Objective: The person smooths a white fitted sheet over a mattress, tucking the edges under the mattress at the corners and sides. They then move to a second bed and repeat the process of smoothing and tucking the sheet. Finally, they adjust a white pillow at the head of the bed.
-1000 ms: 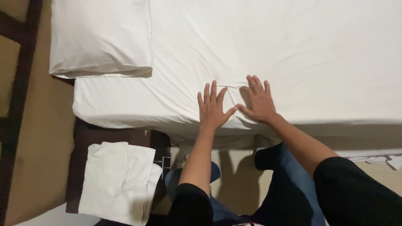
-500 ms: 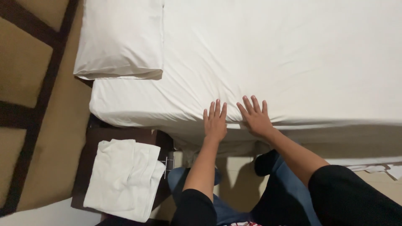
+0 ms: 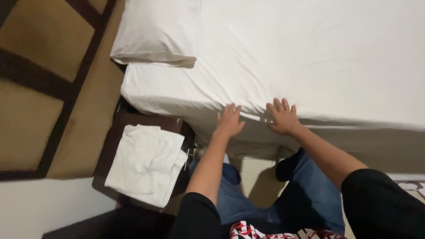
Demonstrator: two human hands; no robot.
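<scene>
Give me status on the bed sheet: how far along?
Done: the white sheet lies mostly smooth over the mattress top, and a pillow sits at the head end. In hand: left hand and right hand press flat on the sheet at the mattress side edge, open, gripping nothing. Left: a folded white cloth sits unused on the dark nightstand.

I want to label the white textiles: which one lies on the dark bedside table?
The folded white cloth; the pillow and sheet lie on the bed.
</scene>
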